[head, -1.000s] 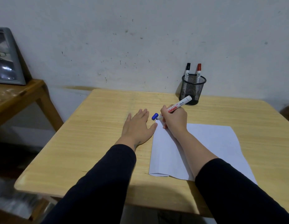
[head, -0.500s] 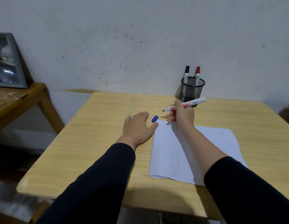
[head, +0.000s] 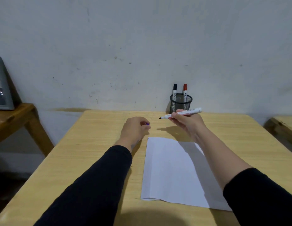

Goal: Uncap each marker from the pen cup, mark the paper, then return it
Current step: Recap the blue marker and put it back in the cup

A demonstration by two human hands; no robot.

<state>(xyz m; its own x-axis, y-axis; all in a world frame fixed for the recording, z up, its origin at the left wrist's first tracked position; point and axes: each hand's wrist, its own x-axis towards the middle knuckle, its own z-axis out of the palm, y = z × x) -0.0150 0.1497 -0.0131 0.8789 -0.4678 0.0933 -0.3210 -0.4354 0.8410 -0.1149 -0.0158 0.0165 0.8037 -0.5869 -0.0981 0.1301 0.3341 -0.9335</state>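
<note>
My right hand holds an uncapped white marker level above the table, its dark tip pointing left. My left hand is curled around the blue cap, of which only a sliver shows at the fingertips. A white sheet of paper lies on the table below both hands, with a tiny dark mark at its top left corner. A black mesh pen cup stands at the back by the wall, holding a black-capped marker and a red-capped marker.
The light wooden table reaches the white wall. A darker wooden side table with a grey framed object stands at the left. Another wooden edge shows at the far right.
My left hand has closed over the blue cap that lay on the table. My right hand has lifted the uncapped marker off the paper and away to the right.
</note>
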